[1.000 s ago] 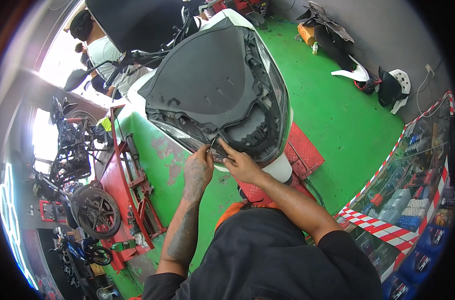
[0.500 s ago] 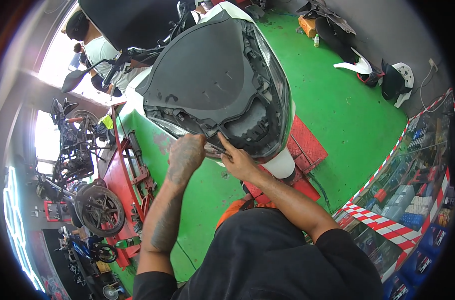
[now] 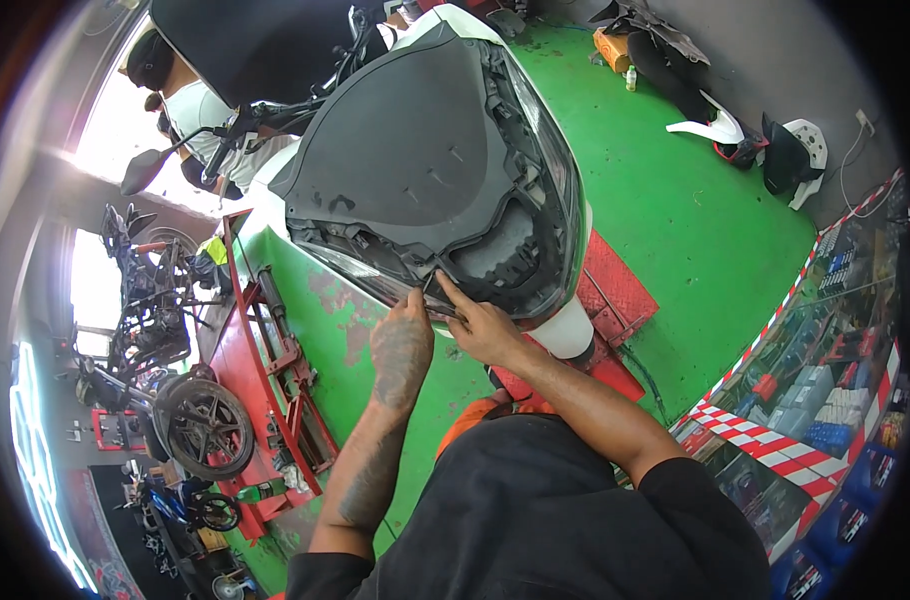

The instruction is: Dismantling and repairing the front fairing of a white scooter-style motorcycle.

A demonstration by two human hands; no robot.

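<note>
The white scooter's front body (image 3: 575, 215) carries a dark grey panel (image 3: 385, 150) with a trim recess (image 3: 505, 240) at its lower right. My left hand (image 3: 402, 355) is closed on a thin dark tool (image 3: 427, 283) at the panel's lower front notch; the tool's exact type is hard to make out. Beside it, my right hand (image 3: 480, 328) has its index finger stretched onto that notch, touching near the tool's tip, with the other fingers loosely bent at the front edge. A clear lamp lens (image 3: 345, 265) lies just left of the notch.
A person in a light shirt (image 3: 200, 115) stands behind the scooter. Left are a stripped motorcycle (image 3: 140, 300) and a red lift (image 3: 275, 390). A red platform (image 3: 615, 290) is beneath the scooter. Right are loose fairings (image 3: 785, 170) and a glass display case (image 3: 795, 400) with striped edges.
My left hand swung up and left half a second ago and is now back right and lower, turned with its back showing. My right hand stays at the notch, almost unmoved.
</note>
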